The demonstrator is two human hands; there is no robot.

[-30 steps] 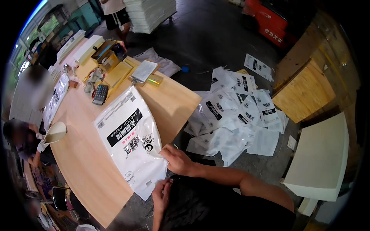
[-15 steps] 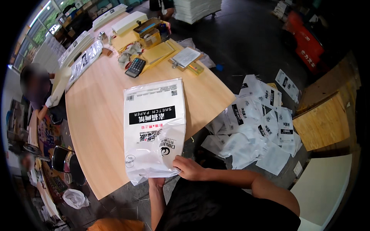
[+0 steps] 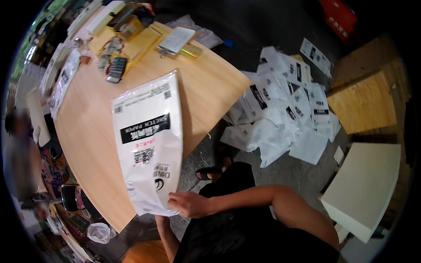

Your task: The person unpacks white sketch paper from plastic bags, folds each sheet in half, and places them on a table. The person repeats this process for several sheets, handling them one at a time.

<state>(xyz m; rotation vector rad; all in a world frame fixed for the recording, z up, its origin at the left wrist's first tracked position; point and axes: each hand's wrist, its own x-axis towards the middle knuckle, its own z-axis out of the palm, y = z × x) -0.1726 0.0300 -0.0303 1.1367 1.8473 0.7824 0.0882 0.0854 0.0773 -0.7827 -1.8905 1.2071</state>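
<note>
A white plastic bag of sketch paper (image 3: 127, 149) lies on the wooden table, its dark-banded label upside down from where I stand. The loose, wrinkled near end of the bag reaches past the table's edge toward me. My right hand (image 3: 188, 205) is closed on the bag's near right corner, fingers curled into the plastic. Beneath that near end is my left hand (image 3: 162, 220), with only the wrist and a little of the hand showing; the bag covers its fingers.
On the table (image 3: 210, 92) are a calculator (image 3: 116, 70), a clipboard (image 3: 176, 40) and yellow envelopes. Printed bags (image 3: 285, 118) lie heaped on the floor at right, near a plywood sheet (image 3: 364, 103) and a white stack (image 3: 362, 179). A person (image 3: 22, 153) stands at left, beyond a chair (image 3: 72, 197).
My view has turned, shifting the scene left and upward. The bag now slants more, its far end toward the left. My right hand keeps its grip on the bag.
</note>
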